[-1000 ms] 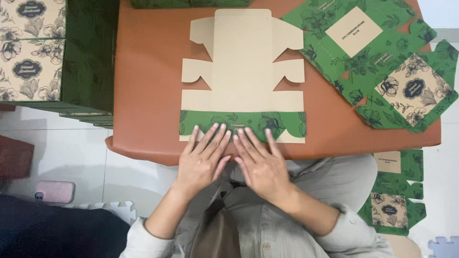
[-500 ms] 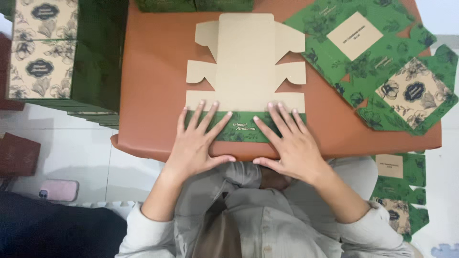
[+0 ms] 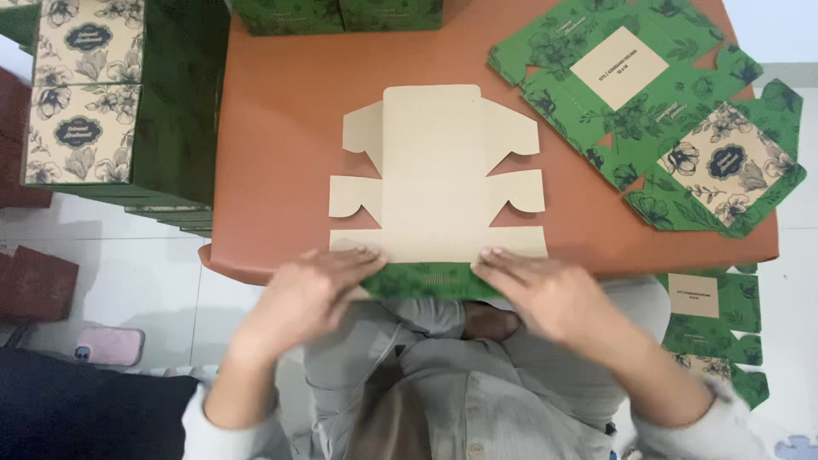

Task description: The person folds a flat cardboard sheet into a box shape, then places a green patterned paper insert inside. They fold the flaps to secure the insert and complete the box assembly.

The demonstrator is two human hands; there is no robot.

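A flat cardboard box blank lies plain side up on the brown desk. The left hand and right hand lie spread and flat, pressing its near green flap, apparently to crease it.

Left hand, right hand flat on box blank, near edge.

My left hand lies palm down, fingers extended together and pointing up and to the right. My right hand mirrors it, palm down, fingers extended up and to the left. Both forearms angle inward, sleeves at the wrists.
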